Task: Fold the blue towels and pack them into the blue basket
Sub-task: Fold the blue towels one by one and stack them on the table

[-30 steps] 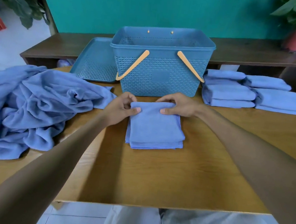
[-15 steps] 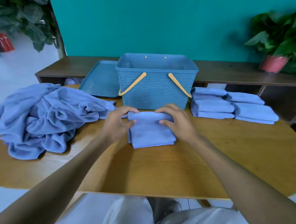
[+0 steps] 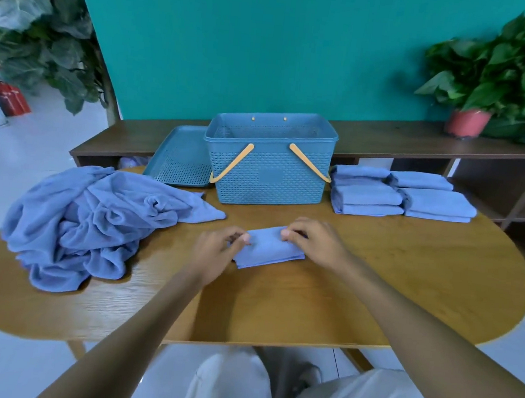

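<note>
Your left hand [image 3: 217, 252] and right hand [image 3: 309, 243] pinch the folded towel's [image 3: 265, 251] short ends; blue basket [image 3: 267, 167] directly beyond, slightly nearer your right.

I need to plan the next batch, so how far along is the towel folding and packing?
Done: two piles of folded towels sit right of the blue basket. In hand: the left hand and right hand grip one folded towel on the table. Left: the heap of unfolded towels, and all the packing; no towel shows inside the basket.
</note>
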